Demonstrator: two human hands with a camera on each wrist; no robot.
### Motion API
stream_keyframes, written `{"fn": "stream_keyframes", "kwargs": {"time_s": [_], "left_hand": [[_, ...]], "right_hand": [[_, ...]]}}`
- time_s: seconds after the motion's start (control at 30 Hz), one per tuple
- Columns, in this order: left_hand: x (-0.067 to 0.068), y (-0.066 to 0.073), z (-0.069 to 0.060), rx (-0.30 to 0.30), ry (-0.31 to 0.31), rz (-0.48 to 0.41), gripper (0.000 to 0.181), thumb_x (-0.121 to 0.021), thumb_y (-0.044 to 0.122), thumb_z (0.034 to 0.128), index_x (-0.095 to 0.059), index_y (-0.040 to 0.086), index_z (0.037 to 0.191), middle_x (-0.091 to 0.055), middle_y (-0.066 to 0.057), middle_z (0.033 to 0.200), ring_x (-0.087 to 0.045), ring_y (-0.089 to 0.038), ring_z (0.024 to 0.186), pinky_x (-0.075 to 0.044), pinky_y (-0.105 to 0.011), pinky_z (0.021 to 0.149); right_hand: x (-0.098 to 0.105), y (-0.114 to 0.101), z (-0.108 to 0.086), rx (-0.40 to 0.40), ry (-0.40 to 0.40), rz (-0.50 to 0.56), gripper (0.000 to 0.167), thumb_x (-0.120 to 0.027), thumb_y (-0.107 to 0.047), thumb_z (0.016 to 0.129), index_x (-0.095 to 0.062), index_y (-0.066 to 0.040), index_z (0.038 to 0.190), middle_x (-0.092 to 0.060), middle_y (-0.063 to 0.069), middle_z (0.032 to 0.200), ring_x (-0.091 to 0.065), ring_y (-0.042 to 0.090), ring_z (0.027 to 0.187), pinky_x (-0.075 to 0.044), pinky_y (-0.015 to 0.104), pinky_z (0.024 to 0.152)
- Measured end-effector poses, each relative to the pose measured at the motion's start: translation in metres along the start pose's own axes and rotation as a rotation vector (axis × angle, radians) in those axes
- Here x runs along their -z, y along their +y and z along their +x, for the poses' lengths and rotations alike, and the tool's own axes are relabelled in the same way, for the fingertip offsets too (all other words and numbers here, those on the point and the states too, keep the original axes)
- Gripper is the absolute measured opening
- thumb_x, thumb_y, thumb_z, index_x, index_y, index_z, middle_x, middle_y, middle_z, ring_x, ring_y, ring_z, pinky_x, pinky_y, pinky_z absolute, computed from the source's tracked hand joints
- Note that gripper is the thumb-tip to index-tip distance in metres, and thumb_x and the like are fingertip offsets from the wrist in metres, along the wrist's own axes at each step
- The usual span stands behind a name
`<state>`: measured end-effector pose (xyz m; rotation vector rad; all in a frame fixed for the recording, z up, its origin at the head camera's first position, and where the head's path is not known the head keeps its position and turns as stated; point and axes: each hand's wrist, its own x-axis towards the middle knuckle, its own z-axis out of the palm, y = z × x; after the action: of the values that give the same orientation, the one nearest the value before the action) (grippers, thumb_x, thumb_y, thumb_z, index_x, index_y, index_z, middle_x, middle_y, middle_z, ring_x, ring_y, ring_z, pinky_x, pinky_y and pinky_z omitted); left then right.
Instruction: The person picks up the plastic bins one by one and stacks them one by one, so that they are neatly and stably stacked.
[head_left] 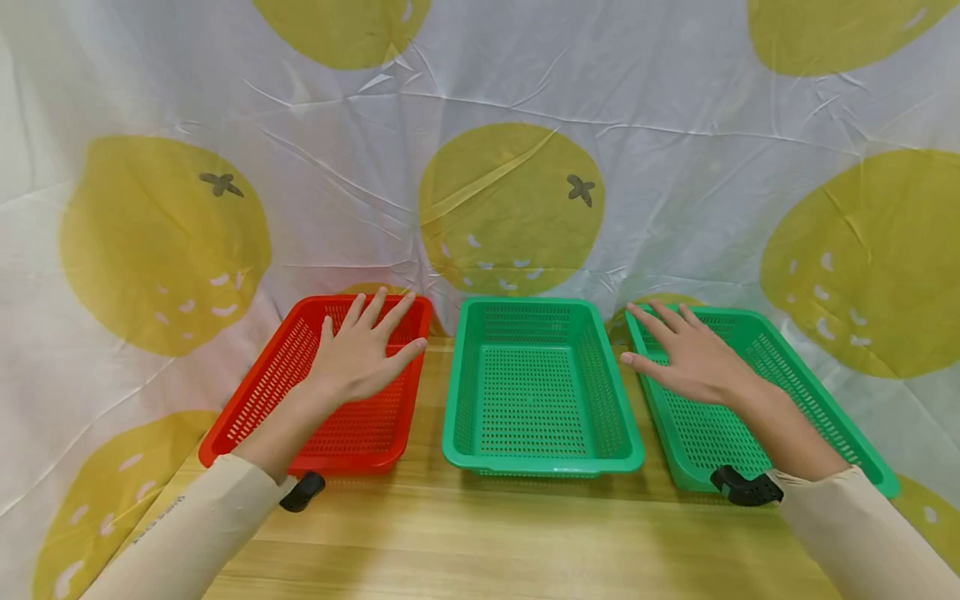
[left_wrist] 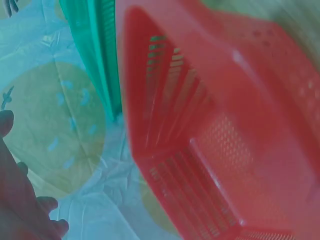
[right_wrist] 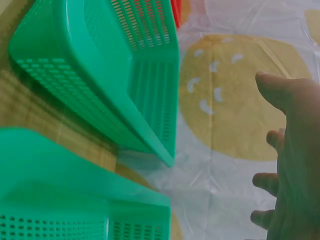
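Observation:
My left hand [head_left: 360, 354] is held over the red basket [head_left: 401, 408] with its fingers spread, and nothing is in it. On the other side, my right hand [head_left: 693, 354] hovers above the right green basket [head_left: 817, 400], fingers spread and holding nothing. Between the two hands stands the middle green basket [head_left: 532, 400], with nothing inside. In the left wrist view the left hand [left_wrist: 25, 195] is at the lower left, apart from the red basket [left_wrist: 240, 125]. The right wrist view has the right hand [right_wrist: 300, 155] at the right edge, apart from both green baskets.
All three baskets stand in a row on a wooden table [head_left: 480, 542]. Behind them hangs a white cloth [head_left: 345, 183] printed with yellow lemons, which also runs down the left side. A dark strap [head_left: 303, 492] is on the left wrist, another [head_left: 746, 486] on the right.

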<state>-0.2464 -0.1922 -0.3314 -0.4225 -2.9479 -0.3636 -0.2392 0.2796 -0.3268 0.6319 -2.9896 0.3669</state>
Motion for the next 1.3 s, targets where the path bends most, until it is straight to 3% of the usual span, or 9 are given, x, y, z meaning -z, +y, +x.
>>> {"fn": "stream_keyframes", "kwargs": {"time_s": [0.23,0.37,0.47,0.6,0.7,0.83,1.07,1.3], "left_hand": [[-0.020,0.015,0.002,-0.046,0.044,-0.114,0.084,-0.046,0.067,0.1013,-0.011,0.030,0.169,-0.011,-0.014,0.171,-0.010,-0.042,0.155,-0.017,-0.070,0.117],[-0.030,0.026,0.001,-0.049,0.042,-0.229,0.092,-0.057,0.060,0.0992,-0.008,0.026,0.169,-0.012,-0.017,0.171,-0.015,-0.041,0.154,-0.038,-0.066,0.109],[-0.039,0.034,0.001,-0.042,0.034,-0.342,0.098,-0.064,0.055,0.0977,-0.004,0.023,0.169,-0.010,-0.015,0.171,-0.015,-0.037,0.155,-0.037,-0.065,0.110],[-0.052,0.041,0.002,-0.036,0.029,-0.488,0.105,-0.071,0.047,0.0964,0.000,0.016,0.168,-0.007,-0.010,0.172,-0.012,-0.033,0.156,-0.021,-0.060,0.120],[-0.059,0.049,0.001,0.006,0.010,-0.582,0.108,-0.075,0.040,0.0956,0.001,0.013,0.168,-0.007,-0.009,0.172,-0.013,-0.033,0.156,-0.021,-0.059,0.121],[-0.068,0.059,-0.003,0.106,-0.020,-0.682,0.106,-0.077,0.030,0.0954,-0.001,0.014,0.168,-0.010,-0.010,0.172,-0.015,-0.035,0.155,-0.022,-0.060,0.120],[-0.084,0.070,-0.011,0.215,-0.016,-0.818,0.102,-0.078,0.008,0.0922,-0.009,0.007,0.166,-0.018,-0.019,0.169,-0.023,-0.043,0.151,-0.027,-0.061,0.118],[-0.090,0.073,-0.018,0.296,-0.078,-1.133,0.089,-0.064,-0.012,0.0942,-0.008,-0.004,0.164,-0.016,-0.023,0.168,-0.019,-0.041,0.153,-0.024,-0.053,0.121]], "right_hand": [[-0.019,-0.008,0.004,0.020,0.024,0.151,0.084,-0.056,-0.054,0.104,-0.019,-0.013,0.167,-0.019,0.025,0.167,-0.019,0.052,0.149,-0.025,0.076,0.109],[-0.031,-0.011,0.005,0.016,0.017,0.206,0.083,-0.054,-0.054,0.105,-0.019,-0.010,0.167,-0.022,0.025,0.166,-0.020,0.051,0.150,-0.023,0.074,0.111],[-0.038,-0.013,0.007,0.013,0.010,0.235,0.083,-0.053,-0.052,0.106,-0.019,-0.006,0.166,-0.025,0.026,0.165,-0.020,0.051,0.149,-0.022,0.073,0.112],[-0.047,-0.016,0.008,-0.022,-0.007,0.284,0.086,-0.051,-0.053,0.107,-0.018,0.001,0.164,-0.027,0.029,0.163,-0.025,0.053,0.147,-0.025,0.072,0.112],[-0.054,-0.019,0.007,-0.075,-0.028,0.339,0.089,-0.051,-0.055,0.106,-0.016,0.005,0.163,-0.033,0.033,0.158,-0.036,0.054,0.141,-0.034,0.071,0.107],[-0.063,-0.022,0.005,-0.136,-0.074,0.451,0.095,-0.055,-0.053,0.105,-0.010,0.008,0.162,-0.030,0.035,0.158,-0.041,0.055,0.138,-0.041,0.068,0.104],[-0.073,-0.024,0.000,-0.252,-0.102,0.662,0.098,-0.062,-0.045,0.104,-0.002,0.004,0.164,-0.016,0.033,0.164,-0.024,0.053,0.147,-0.033,0.066,0.112],[-0.081,-0.025,-0.004,-0.290,-0.137,0.792,0.078,-0.054,-0.015,0.109,0.000,0.011,0.161,-0.008,0.037,0.164,-0.012,0.057,0.148,-0.026,0.068,0.114]]}}
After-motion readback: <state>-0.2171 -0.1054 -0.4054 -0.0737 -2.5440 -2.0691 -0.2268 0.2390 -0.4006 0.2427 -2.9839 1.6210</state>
